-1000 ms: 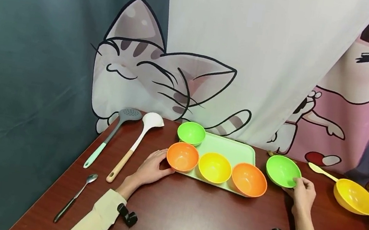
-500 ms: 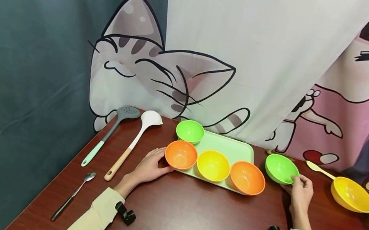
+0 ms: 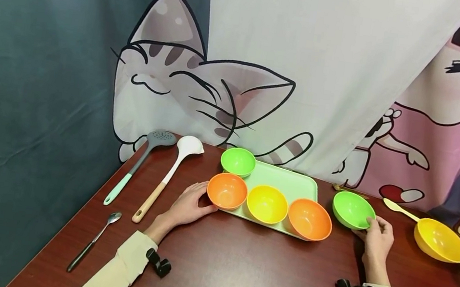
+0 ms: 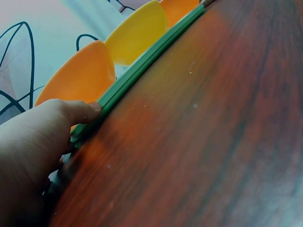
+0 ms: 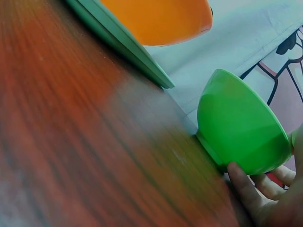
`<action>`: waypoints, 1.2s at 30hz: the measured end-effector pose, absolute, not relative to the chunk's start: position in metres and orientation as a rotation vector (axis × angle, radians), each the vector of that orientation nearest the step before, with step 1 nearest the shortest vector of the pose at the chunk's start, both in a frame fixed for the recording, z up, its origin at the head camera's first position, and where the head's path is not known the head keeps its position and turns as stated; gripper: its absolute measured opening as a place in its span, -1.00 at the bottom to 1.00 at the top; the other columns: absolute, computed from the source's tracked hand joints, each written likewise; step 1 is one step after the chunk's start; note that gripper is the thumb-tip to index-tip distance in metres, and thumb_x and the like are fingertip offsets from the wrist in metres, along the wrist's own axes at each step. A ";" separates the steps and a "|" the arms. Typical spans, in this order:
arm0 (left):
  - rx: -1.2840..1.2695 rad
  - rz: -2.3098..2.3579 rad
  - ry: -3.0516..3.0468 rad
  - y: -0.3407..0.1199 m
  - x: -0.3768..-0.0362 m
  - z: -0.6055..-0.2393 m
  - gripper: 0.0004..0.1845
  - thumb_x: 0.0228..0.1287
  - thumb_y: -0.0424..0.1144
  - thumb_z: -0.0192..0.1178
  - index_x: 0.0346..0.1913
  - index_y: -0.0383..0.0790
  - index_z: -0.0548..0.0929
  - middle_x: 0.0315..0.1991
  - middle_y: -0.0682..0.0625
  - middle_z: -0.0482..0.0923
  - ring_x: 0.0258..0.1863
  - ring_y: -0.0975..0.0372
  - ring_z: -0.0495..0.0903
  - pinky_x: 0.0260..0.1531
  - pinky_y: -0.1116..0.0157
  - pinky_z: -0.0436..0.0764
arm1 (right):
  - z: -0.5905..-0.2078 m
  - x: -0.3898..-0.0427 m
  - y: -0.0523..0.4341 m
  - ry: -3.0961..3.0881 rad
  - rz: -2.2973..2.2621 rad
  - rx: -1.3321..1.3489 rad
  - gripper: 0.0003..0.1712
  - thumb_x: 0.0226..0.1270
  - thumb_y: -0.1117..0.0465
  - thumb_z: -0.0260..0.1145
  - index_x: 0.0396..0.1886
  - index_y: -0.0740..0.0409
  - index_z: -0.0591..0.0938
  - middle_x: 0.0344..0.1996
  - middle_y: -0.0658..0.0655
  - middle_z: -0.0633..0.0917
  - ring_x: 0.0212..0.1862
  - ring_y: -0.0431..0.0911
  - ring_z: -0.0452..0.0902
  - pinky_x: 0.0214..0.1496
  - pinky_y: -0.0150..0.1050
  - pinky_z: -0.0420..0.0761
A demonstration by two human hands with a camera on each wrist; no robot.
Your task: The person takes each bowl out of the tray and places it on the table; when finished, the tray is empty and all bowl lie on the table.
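Note:
A pale green tray (image 3: pixel 281 182) holds a green bowl (image 3: pixel 238 162) at its back left and a front row: orange bowl (image 3: pixel 227 191), yellow bowl (image 3: pixel 267 204) and second orange bowl (image 3: pixel 309 220). My left hand (image 3: pixel 189 206) grips the tray's front-left corner; in the left wrist view its thumb (image 4: pixel 87 111) presses the tray's edge, and its other fingers are mostly hidden. Right of the tray, my right hand (image 3: pixel 377 240) holds another green bowl (image 3: pixel 353 210) by its right side, fingers behind the wall. That bowl's base meets the table in the right wrist view.
On the left lie a grey slotted turner (image 3: pixel 140 165), a white ladle (image 3: pixel 174 170) and a small black-handled spoon (image 3: pixel 92 243). A larger yellow bowl (image 3: pixel 439 241) and a pale yellow utensil (image 3: pixel 400 209) sit far right. A curtain (image 3: pixel 330 79) hangs behind the brown table (image 3: pixel 256 273).

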State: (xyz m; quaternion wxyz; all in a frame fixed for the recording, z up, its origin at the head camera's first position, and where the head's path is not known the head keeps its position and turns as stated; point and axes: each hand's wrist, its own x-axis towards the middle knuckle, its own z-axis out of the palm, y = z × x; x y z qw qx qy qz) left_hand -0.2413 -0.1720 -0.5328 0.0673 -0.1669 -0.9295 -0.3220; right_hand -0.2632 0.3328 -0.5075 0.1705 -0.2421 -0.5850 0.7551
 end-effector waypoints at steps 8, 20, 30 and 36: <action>-0.500 -0.975 -2.805 -0.172 -0.242 -0.534 -0.23 0.21 0.12 0.37 0.43 -0.12 0.43 0.41 -0.07 0.42 0.46 0.05 0.32 0.52 -0.04 0.18 | -0.505 -0.259 0.334 -1.626 2.144 -0.712 -0.91 0.48 0.25 0.13 -0.09 0.04 0.43 -0.15 0.03 0.42 -0.47 -0.32 0.58 -0.55 -0.39 0.68; -0.496 -0.969 -2.819 -0.172 -0.242 -0.532 -0.22 0.22 0.13 0.36 0.43 -0.14 0.42 0.42 -0.08 0.40 0.47 0.06 0.31 0.53 -0.01 0.16 | -0.503 -0.251 0.351 -1.510 2.119 -0.771 -0.84 0.45 0.31 0.12 -0.10 0.01 0.35 -0.19 0.03 0.41 -0.49 -0.29 0.57 -0.56 -0.35 0.69; -0.500 -0.964 -2.826 -0.170 -0.242 -0.533 -0.21 0.23 0.14 0.35 0.44 -0.13 0.41 0.43 -0.08 0.39 0.47 0.06 0.30 0.53 -0.02 0.16 | -0.501 -0.244 0.364 -1.356 2.141 -0.805 -0.74 0.42 0.36 0.11 -0.12 -0.05 0.26 -0.08 -0.01 0.30 -0.37 -0.29 0.61 -0.55 -0.35 0.70; -0.495 -0.966 -2.825 -0.171 -0.241 -0.531 -0.22 0.22 0.13 0.36 0.43 -0.13 0.42 0.43 -0.08 0.39 0.48 0.06 0.30 0.53 -0.03 0.16 | -0.498 -0.244 0.365 -1.243 2.121 -0.851 -0.68 0.40 0.40 0.11 -0.12 -0.06 0.21 -0.13 -0.08 0.22 -0.07 -0.17 0.43 -0.52 -0.36 0.71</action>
